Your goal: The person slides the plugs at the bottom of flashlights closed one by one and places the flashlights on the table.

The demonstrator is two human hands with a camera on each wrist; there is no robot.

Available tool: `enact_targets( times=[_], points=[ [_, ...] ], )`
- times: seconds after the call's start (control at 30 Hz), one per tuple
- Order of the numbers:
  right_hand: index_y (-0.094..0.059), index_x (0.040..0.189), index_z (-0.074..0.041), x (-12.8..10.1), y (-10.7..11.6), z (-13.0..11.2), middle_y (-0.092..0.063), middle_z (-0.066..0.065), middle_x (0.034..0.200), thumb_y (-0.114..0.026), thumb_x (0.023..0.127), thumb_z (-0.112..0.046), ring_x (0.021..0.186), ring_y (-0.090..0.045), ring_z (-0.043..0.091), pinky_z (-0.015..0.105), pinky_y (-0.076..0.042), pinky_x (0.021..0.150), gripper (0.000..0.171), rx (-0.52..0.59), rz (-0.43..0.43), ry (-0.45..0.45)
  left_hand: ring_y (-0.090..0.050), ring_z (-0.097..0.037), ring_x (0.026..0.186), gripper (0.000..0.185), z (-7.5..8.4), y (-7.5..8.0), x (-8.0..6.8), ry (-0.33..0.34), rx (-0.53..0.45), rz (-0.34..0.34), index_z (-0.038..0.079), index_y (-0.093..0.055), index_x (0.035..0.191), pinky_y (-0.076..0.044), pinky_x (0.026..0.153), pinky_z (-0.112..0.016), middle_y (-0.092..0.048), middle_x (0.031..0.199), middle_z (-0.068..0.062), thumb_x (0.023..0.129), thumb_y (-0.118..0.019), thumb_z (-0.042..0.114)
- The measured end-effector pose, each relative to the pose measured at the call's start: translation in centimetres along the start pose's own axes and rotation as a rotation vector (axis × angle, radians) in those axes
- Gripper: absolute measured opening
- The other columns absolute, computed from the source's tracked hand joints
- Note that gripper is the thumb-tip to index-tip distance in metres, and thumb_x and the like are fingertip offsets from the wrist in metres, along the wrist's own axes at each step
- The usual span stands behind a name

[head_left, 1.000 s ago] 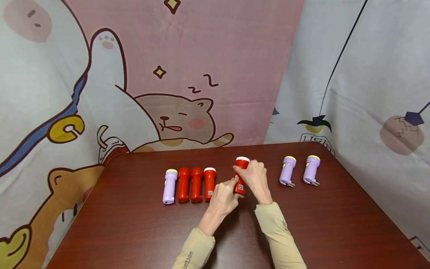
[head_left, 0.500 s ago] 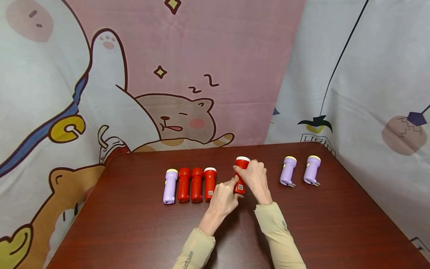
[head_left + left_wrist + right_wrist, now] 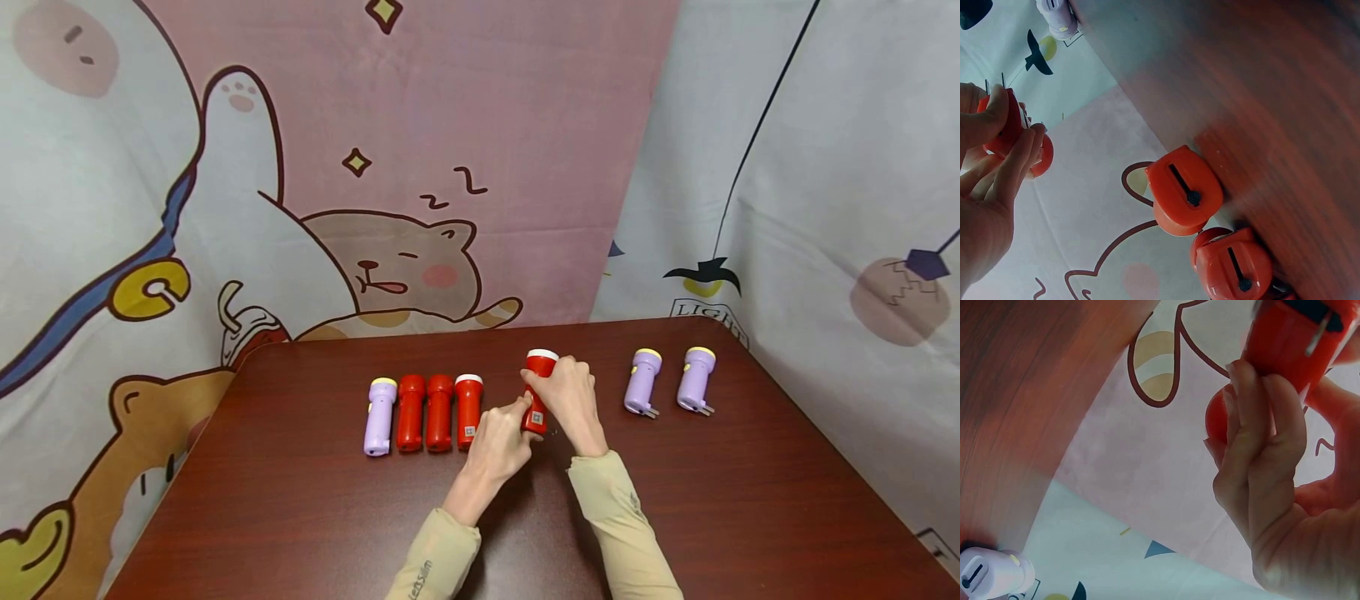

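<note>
Red plastic torch [image 3: 537, 392] held just above the desk [image 3: 315, 508], near the middle, a little toward the far edge, white-rimmed lens end pointing away. Right hand [image 3: 572, 398] wrapped round the barrel, fingers [image 3: 1260, 431] curled over the body. Left hand [image 3: 501, 440] at the tail end, thumb and fingertips [image 3: 1019, 147] pinching there beside two thin metal plug prongs, seen in the left wrist view. Judged light and rigid: hollow moulded shell, smooth and slightly glossy, so likely a bit slippery under a loose hold. Best taken round the narrower barrel, below the flared head, as now. Prongs probably the weak point; bending possible under side load. Lens end probably scratch-prone, better not pressed. Elsewhere: row of one lilac torch [image 3: 379, 416] and three red torches [image 3: 438, 412] lying side by side toward the left, touching or nearly so; two lilac torches [image 3: 667, 381] toward the far right corner, apart from each other, prongs toward the near edge. Cartoon-print cloth [image 3: 375, 167] behind.
</note>
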State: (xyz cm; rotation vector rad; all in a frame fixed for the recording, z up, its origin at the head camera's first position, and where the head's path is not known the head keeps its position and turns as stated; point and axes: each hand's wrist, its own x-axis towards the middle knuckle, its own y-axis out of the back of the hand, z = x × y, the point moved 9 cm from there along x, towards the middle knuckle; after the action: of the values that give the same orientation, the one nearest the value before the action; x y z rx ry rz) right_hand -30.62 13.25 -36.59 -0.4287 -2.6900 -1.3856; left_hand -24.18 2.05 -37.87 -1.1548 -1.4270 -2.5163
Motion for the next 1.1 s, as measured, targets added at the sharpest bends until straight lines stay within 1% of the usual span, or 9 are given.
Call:
enact_targets(
  times=[0.23,0.5,0.87,1.1],
  points=[
    [-0.061,0.084,0.008,0.0,-0.04,-0.04,-0.062,0.023,0.078,-0.071,0.078,-0.041,0.067,-0.061,0.039,0.046,-0.052,0.064,0.05,0.001,-0.008,0.0,-0.072,-0.021,0.072,0.041,-0.02,0.02,0.01,-0.003,0.002,0.002,0.002,-0.068,0.105,-0.056,0.064,-0.028,-0.074,0.092,-0.008,0.067,-0.082,0.008],
    [-0.061,0.083,0.008,-0.1,-0.19,-0.13,-0.06,0.023,0.079,-0.07,0.08,-0.041,0.069,-0.06,0.038,0.046,-0.052,0.068,0.05,0.008,-0.032,0.007,-0.072,-0.022,0.073,0.04,-0.21,-0.19,-0.04,0.018,-0.021,-0.017,0.002,-0.067,0.105,-0.056,0.063,-0.028,-0.074,0.092,-0.008,0.068,-0.082,0.006],
    [-0.06,0.085,0.009,-0.09,-0.14,-0.12,-0.061,0.024,0.08,-0.071,0.08,-0.041,0.068,-0.061,0.037,0.046,-0.053,0.067,0.051,0.009,-0.028,0.008,-0.072,-0.022,0.072,0.04,-0.18,-0.09,-0.03,0.02,-0.027,-0.02,0.002,-0.067,0.105,-0.056,0.063,-0.028,-0.074,0.089,-0.008,0.069,-0.081,0.006],
    [-0.06,0.085,0.009,-0.17,-0.11,-0.14,-0.06,0.024,0.08,-0.071,0.08,-0.041,0.068,-0.06,0.038,0.046,-0.052,0.068,0.051,0.002,-0.027,0.01,-0.072,-0.022,0.074,0.04,-0.14,-0.01,-0.04,0.014,-0.025,-0.024,0.002,-0.067,0.107,-0.057,0.064,-0.027,-0.074,0.093,-0.008,0.07,-0.08,0.006]
  ],
)
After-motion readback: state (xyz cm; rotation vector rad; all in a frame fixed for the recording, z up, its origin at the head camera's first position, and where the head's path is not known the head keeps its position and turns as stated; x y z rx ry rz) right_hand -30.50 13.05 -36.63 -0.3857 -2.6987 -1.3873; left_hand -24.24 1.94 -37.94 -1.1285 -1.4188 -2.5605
